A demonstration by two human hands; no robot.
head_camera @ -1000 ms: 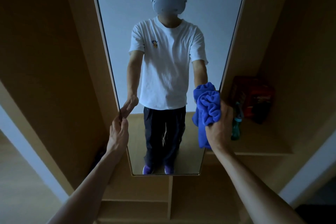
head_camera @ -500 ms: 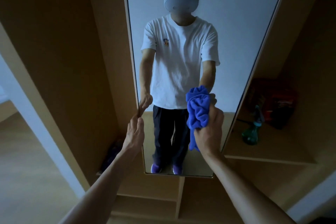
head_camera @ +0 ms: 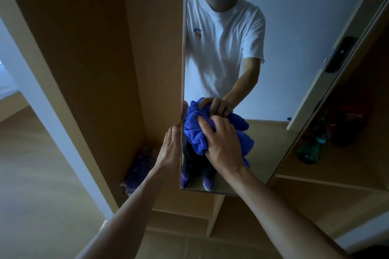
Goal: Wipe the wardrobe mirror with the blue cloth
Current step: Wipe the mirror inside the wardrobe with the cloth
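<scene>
A tall wardrobe mirror (head_camera: pixel 284 52) stands upright between wooden panels and reflects a person in a white T-shirt. My right hand (head_camera: pixel 223 145) grips a bunched blue cloth (head_camera: pixel 194 132) and presses it against the lower left part of the glass. My left hand (head_camera: pixel 171 147) holds the mirror's left edge, thumb on the front side and the other fingers hidden behind the edge. The cloth's reflection shows just above my right hand.
A green spray bottle (head_camera: pixel 309 150) and a dark red box (head_camera: pixel 347 126) sit on the shelf to the right of the mirror. A purple bundle (head_camera: pixel 140 168) lies low in the left compartment. Wooden panels (head_camera: pixel 105 48) flank the mirror.
My right hand moved the cloth leftward across the glass, from the right edge to near the left edge. The view came closer and shifted left. My left hand stayed on the mirror's left edge.
</scene>
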